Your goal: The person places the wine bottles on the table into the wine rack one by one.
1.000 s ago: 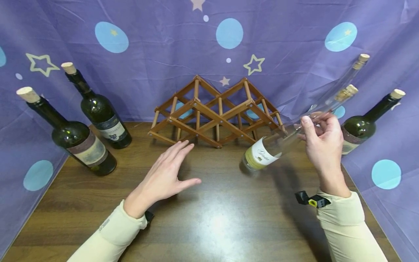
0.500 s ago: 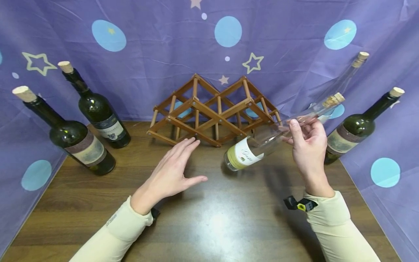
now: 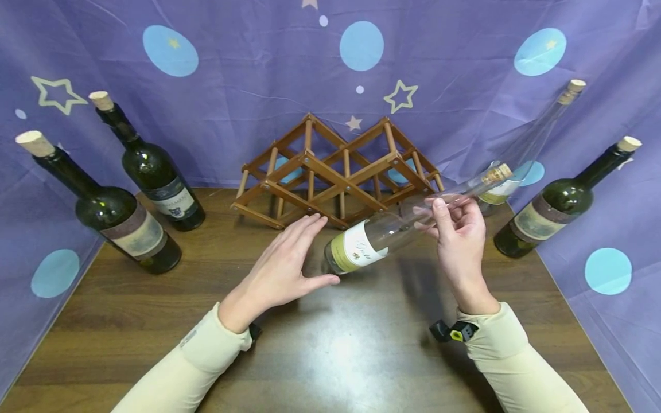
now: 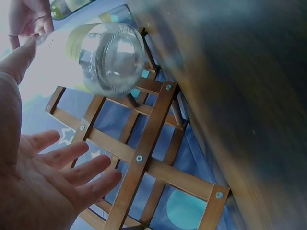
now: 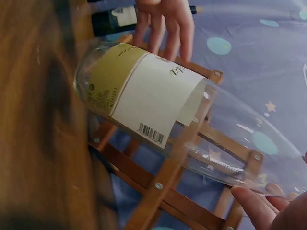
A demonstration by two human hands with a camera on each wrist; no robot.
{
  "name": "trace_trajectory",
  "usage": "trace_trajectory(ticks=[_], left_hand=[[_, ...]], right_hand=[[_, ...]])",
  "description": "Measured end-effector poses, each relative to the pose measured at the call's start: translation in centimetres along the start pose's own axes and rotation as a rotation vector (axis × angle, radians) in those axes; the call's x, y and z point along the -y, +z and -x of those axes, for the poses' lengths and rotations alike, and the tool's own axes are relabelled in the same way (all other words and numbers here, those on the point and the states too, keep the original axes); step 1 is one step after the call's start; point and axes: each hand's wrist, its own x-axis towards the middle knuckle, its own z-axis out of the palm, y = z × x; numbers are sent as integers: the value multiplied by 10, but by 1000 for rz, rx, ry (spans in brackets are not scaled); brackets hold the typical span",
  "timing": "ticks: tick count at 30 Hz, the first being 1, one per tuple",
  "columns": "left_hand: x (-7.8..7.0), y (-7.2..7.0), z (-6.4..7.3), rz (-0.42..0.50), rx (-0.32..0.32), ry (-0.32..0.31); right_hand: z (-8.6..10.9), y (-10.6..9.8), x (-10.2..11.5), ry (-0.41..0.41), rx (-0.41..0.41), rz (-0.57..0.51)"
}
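My right hand point(image 3: 461, 246) pinches a clear wine bottle point(image 3: 356, 246) by its neck, just below the cork point(image 3: 498, 172). The bottle hangs tilted over the table, base toward the left, with a white and yellow-green label point(image 5: 139, 88). My left hand point(image 3: 281, 267) is spread beside the bottle's base, thumb and fingers apart. In the left wrist view, the ribbed glass bottom point(image 4: 117, 60) faces the camera, above the fingers of the left hand point(image 4: 53, 177). Behind both hands stands a wooden folding wine rack point(image 3: 343, 178) with crossed slats; its diamond-shaped compartments hold nothing.
Two dark green corked bottles, one nearer point(image 3: 129, 223) and one farther point(image 3: 160, 178), stand at the left. On the right are another dark bottle point(image 3: 547, 212) and a clear corked bottle point(image 3: 532, 135). A purple patterned cloth point(image 3: 232, 57) hangs around the wooden table point(image 3: 129, 321).
My right hand has carried the clear bottle leftward, bringing its base close to my left hand. The left hand has shifted slightly to the right, staying spread.
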Motion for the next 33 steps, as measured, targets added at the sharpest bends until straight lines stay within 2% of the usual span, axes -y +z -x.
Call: trace_trajectory(ticks=[7,16,33], left_hand=[[-5,4,-4,15,19,-18],[-9,12,-8,31,44,-25],[-9,23,-7,9,66,-34]], right_hand=[[11,8,-12,52,13,-52],[25,17,-22,98,34,-54],[42,27,-31,120,80,-118]])
